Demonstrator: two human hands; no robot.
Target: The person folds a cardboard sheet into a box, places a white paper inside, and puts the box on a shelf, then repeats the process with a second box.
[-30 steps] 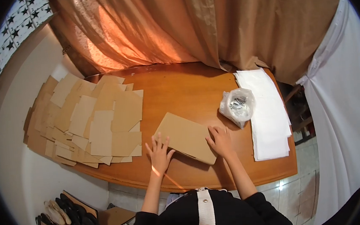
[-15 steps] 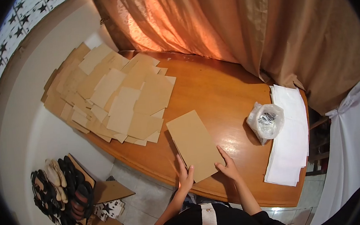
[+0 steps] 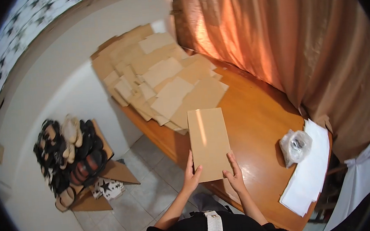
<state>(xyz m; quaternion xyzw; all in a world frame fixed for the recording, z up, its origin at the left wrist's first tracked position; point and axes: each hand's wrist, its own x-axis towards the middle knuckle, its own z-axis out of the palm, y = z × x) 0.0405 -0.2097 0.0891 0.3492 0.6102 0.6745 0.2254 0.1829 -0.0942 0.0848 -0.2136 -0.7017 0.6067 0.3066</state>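
A flat rectangular brown cardboard piece [image 3: 209, 144] is held up in front of me, above the near edge of the wooden table. My left hand [image 3: 192, 175] grips its lower left edge, thumb on the front face. On its lower right edge is my right hand [image 3: 234, 172], with the thumb near the bottom corner. A narrow strip of light crosses the upper part of the cardboard. Just behind it lies a wide spread of overlapping cardboard pieces [image 3: 164, 73].
The wooden table [image 3: 255, 123] bears a clear plastic bag [image 3: 296, 146] with small items and a stack of white sheets [image 3: 307, 179] at right. A shoe rack with sandals [image 3: 87, 166] stands at left. Behind the table hangs a brown curtain [image 3: 257, 36].
The view has turned, so the table and pile appear shifted right. The cardboard in my hands has gone from slanted to nearly straight and looks narrower. Both hands still hold it.
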